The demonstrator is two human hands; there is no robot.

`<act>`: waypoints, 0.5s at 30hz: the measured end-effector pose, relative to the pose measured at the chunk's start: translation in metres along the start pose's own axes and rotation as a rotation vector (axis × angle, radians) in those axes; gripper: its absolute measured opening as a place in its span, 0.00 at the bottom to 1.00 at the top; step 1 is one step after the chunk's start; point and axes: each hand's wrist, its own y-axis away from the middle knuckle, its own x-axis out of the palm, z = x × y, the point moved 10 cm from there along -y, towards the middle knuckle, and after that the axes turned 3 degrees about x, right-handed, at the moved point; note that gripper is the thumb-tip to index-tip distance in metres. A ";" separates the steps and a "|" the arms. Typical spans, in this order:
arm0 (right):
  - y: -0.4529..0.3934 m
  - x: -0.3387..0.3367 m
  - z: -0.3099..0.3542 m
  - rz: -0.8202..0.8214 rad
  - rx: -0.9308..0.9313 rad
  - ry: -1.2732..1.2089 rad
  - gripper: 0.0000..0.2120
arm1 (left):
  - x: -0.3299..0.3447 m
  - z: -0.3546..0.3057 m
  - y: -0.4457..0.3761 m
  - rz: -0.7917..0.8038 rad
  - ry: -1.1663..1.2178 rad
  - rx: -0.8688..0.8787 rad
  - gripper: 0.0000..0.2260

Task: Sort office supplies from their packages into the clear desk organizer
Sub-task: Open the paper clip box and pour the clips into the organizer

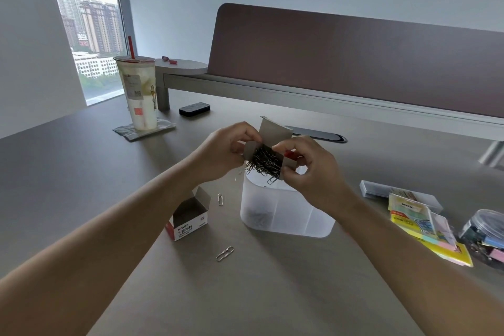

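Grey desk, "M&G" box, hands tipping paperclips

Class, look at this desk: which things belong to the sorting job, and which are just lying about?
Belong: paper clip box held by left hand and right hand, paper clips, clear organizer, empty box, sticky notes, clip jar.

Lying about: drink cup, coaster, eraser.

Both hands on paperclip box above clear organizer
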 end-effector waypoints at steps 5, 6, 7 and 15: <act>0.000 -0.002 -0.001 -0.004 0.009 -0.021 0.16 | 0.002 -0.003 -0.002 -0.007 0.010 0.014 0.20; 0.000 -0.002 -0.002 -0.004 0.012 -0.027 0.17 | 0.002 -0.002 -0.002 -0.009 0.011 0.012 0.20; 0.000 -0.003 -0.002 0.000 0.015 -0.028 0.16 | 0.003 -0.002 -0.003 -0.008 0.013 0.012 0.20; 0.000 -0.002 0.000 -0.003 0.005 -0.034 0.16 | 0.003 -0.003 -0.001 -0.011 0.016 0.006 0.21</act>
